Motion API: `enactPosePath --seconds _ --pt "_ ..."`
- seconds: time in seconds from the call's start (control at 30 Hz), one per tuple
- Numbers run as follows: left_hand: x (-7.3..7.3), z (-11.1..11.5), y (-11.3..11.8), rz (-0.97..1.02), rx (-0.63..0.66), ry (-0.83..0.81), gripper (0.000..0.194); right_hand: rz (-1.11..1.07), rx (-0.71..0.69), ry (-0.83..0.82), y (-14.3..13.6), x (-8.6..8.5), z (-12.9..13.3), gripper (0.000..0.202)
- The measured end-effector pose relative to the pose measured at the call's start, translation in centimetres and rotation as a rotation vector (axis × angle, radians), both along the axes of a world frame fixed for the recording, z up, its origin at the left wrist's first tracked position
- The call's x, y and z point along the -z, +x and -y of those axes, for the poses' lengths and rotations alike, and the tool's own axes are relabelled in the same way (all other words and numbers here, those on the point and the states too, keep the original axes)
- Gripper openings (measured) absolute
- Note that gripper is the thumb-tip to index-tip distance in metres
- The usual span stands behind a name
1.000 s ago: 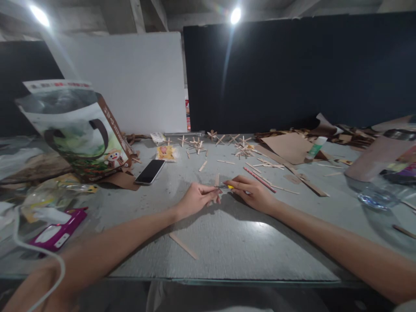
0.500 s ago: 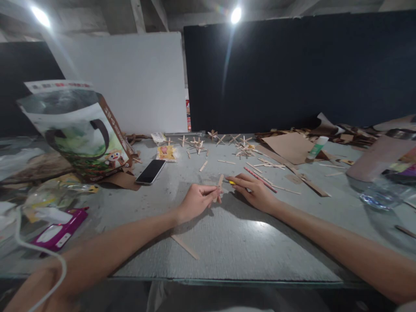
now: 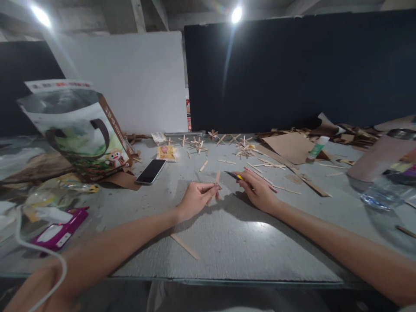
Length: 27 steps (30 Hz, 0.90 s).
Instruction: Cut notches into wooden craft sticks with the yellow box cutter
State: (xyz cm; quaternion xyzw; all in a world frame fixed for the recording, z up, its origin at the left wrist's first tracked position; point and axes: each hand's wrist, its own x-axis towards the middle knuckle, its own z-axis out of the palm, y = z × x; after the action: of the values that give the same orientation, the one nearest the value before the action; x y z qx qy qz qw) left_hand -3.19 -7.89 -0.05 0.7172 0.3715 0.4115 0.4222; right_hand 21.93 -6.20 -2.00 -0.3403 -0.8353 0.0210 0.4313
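Near the middle of the table, my left hand (image 3: 196,199) pinches a short wooden craft stick (image 3: 218,175), whose upper end sticks out past the fingertips. My right hand (image 3: 259,190) is closed around a utility knife (image 3: 238,176) with some yellow on it. Its dark, pointed blade reaches left toward the stick, a small gap apart from it. A red patterned pencil-like stick (image 3: 273,187) lies partly behind my right hand. One longer wooden stick (image 3: 185,246) rests on the table in front of my left forearm.
Crossed wooden sticks (image 3: 245,149) lie at the back, near loose sticks. A phone (image 3: 151,171) and a large printed bag (image 3: 84,134) are on the left, with a purple device (image 3: 61,229). Cardboard (image 3: 287,147), a glue stick (image 3: 318,147) and a pinkish bottle (image 3: 370,158) are right.
My right hand has drawn slightly back to the right, and the knife's blade now shows clear of the craft stick. The stick in my left hand has tilted more upright.
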Motion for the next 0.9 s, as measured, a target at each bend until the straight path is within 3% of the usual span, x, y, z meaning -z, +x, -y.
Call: enactPosePath --seconds 0.27,0.43,0.6,0.9 --pt "-0.3 0.0 0.2 0.081 -0.011 -0.034 0.047 0.059 -0.067 -0.005 0.0 -0.5 0.4 0.036" --pt "-0.1 -0.1 0.3 0.195 -0.034 -0.069 0.059 0.083 -0.029 -0.029 -0.5 -1.3 1.4 0.033" --pt "-0.2 0.3 0.4 0.198 -0.035 -0.064 0.042 -0.033 -0.019 -0.189 -1.8 -1.9 3.3 0.034" --pt "-0.1 0.5 0.4 0.152 -0.057 -0.048 0.039 -0.001 0.008 -0.151 -3.2 -2.0 4.9 0.037"
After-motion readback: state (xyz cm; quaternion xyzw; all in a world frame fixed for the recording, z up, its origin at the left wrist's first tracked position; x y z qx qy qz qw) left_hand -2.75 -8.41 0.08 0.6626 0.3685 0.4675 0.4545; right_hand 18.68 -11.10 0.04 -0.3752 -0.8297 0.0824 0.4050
